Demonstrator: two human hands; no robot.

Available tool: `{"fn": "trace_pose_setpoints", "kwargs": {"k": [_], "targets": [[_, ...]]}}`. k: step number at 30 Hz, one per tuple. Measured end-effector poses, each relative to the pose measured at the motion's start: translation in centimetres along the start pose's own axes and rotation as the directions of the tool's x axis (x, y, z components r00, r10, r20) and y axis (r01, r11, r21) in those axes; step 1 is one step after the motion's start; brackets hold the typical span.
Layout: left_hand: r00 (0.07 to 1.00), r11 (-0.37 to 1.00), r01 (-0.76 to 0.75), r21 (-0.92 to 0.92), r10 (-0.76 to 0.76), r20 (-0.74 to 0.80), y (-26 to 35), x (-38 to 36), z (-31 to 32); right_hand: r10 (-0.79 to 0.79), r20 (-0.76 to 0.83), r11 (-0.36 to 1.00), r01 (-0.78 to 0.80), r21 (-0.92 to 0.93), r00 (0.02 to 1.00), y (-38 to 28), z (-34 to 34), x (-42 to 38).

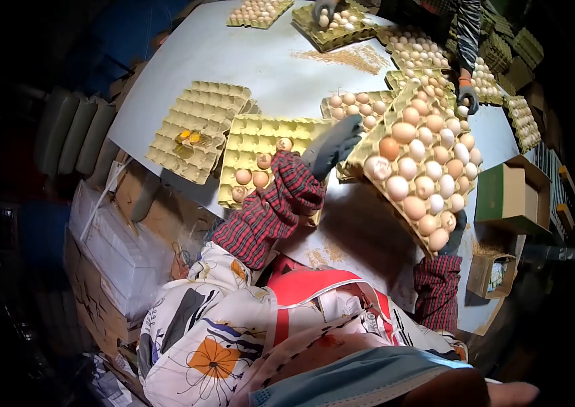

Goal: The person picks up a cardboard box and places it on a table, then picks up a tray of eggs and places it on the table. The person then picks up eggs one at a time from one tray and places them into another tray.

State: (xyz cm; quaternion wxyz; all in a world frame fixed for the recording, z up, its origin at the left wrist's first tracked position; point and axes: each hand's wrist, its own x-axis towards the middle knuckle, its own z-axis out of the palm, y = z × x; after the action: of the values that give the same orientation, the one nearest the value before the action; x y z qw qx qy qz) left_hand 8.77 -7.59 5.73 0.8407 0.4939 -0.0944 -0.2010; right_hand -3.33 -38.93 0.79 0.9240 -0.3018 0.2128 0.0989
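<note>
Egg tray [430, 169], full, tilted, between both hands. Left hand [335, 146], gloved: fingers extended together at its left edge; grip unclear. Right hand [455, 234], gloved: at its near right edge, fingers largely hidden, closure unclear. Left of the left fingers: part-filled tray [246, 139], then tray with broken yolks [199, 105]. Beyond the right fingers: co-worker's glove [467, 95].

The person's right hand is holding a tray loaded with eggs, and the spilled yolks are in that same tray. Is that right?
Not quite: the head view shows the yolks in the leftmost tray, on the table. The right hand is indeed holding a loaded tray.
</note>
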Motion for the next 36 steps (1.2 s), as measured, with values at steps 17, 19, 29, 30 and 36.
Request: {"fn": "trace_pose_setpoints", "kwargs": {"k": [17, 19, 29, 30, 36], "targets": [[0.688, 0.983, -0.004, 0.185, 0.137, -0.712, 2.0, -28.8, -16.7, 0.173, 0.169, 0.972, -0.196, 0.130, 0.970, 15.9, 19.3, 38.8], [0.680, 0.960, 0.053, 0.276, 0.168, -0.714, 0.9, -30.1, -18.2, 0.208, 0.158, 0.962, -0.231, 0.148, 0.965, 17.2, 18.3, 42.6], [0.720, 0.826, 0.245, 0.508, 0.196, -0.666, 2.3, -25.3, -21.1, 0.420, 0.033, 0.290, -0.100, -0.952, 0.907, 20.1, 23.8, 43.3], [0.717, 0.793, 0.248, 0.556, 0.236, -0.655, 1.9, -24.5, -21.5, 0.478, -0.021, 0.220, -0.144, -0.965, 0.878, 20.3, 24.9, 43.2], [0.772, 0.819, 0.329, 0.470, 0.053, -0.633, -1.4, -22.9, -25.7, 0.361, 0.284, 0.158, 0.242, -0.957, 0.888, 13.8, 25.3, 35.4]]}}
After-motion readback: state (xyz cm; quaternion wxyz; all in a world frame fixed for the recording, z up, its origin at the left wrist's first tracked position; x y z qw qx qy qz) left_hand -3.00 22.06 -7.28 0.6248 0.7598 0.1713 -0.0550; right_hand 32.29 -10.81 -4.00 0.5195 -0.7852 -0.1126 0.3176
